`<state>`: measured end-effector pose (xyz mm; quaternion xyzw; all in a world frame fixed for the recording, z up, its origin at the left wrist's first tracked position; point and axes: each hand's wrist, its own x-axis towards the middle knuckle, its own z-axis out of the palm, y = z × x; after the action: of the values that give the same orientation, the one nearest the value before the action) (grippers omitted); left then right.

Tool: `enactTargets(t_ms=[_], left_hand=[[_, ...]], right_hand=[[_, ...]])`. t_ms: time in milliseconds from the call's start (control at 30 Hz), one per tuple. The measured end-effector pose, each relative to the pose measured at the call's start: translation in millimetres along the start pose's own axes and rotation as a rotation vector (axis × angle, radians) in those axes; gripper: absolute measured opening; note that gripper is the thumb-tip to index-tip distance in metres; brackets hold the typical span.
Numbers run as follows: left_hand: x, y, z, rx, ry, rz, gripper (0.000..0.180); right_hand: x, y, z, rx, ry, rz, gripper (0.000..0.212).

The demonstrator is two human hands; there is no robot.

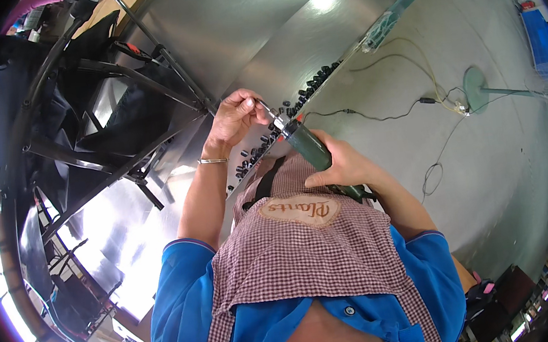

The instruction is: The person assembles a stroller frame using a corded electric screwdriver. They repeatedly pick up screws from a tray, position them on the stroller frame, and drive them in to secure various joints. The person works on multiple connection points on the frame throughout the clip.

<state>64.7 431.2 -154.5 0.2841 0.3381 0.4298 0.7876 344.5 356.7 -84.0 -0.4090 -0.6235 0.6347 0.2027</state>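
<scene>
A dark green power drill (309, 148) with a silver chuck lies across in front of my apron, pointing up and left. My right hand (348, 164) is wrapped round its body from the right side. At the front end, a thin bit (267, 110) sticks out of the chuck. My left hand (236, 117) pinches at the tip of that bit, thumb against fingers; whatever small thing is between them is too small to make out. Loose small black parts (318, 82) lie along the metal table's edge, just beyond and below the drill.
A black tubular frame with dark fabric (129, 106) stands on the metal table (241, 35) to my left, close to my left wrist. On the right, a dark cable (381, 118) runs over the floor to a green stand with a round base (475, 89).
</scene>
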Motion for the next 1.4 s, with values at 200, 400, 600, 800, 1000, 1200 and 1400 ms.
enactTargets(t_ms=[200,400,600,800,1000,1200,1400], left_hand=[[-2,24,9,0.286,0.071,-0.014,0.022],[1,39,18,0.531,0.064,-0.085,0.019],[7,63,16,0.786,-0.197,-0.234,0.014],[-33,28,0,0.979,0.089,-0.246,0.012],[-99,-78,-65,1.765,0.096,0.233,0.009],[-85,-62,-51,1.22,0.492,0.108,0.02],[-49,17,30,0.336,0.646,0.243,0.02]], right_hand=[[0,2,-4,-0.019,-0.011,0.012,0.101],[-1,4,-5,-0.071,-0.024,-0.012,0.099],[-3,-2,-8,-0.241,-0.108,0.108,0.095],[-5,-3,-5,-0.34,-0.083,0.238,0.095],[-5,10,-12,-0.21,-0.03,0.187,0.094],[10,-3,-12,-0.094,-0.111,0.126,0.096],[23,-13,-5,-0.079,-0.183,0.006,0.094]])
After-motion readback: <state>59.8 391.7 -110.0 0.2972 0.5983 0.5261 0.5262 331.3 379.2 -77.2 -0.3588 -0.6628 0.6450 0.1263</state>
